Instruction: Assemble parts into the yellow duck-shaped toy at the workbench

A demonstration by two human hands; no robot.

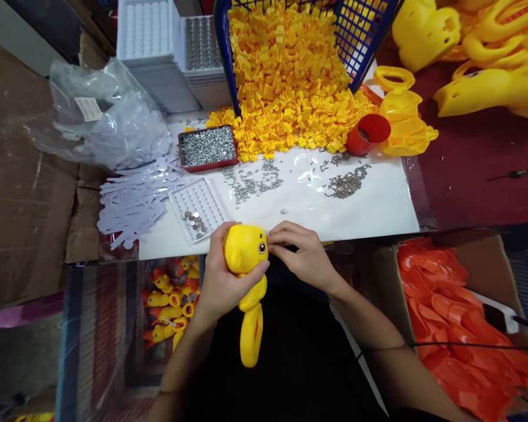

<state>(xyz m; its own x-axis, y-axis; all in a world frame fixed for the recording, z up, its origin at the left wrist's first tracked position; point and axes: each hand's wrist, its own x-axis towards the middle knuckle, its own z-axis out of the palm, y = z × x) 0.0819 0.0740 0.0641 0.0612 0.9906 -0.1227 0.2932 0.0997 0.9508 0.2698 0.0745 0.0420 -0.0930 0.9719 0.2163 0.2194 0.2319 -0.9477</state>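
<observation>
My left hand (222,287) is wrapped round a yellow plastic duck toy (246,252), whose printed eye faces right and whose looped handle hangs down below. With its fingers pinched together, my right hand (305,255) meets the right side of the duck's head; whatever sits between the fingertips is hidden. Just beyond the left hand lies a white tray (211,205) with several coin-like metal discs (194,221) in it. Loose silver screws (255,184) and a pile of darker small metal pieces (347,183) are spread on the white tabletop (299,217).
A blue basket (229,58) spills small yellow parts (286,88). Nearby stand a red box of screws (207,146), a red cup (368,135) and white strips (132,202). Orange pieces (449,328) fill a carton at right; finished-looking ducks (167,305) lie in a bin at lower left.
</observation>
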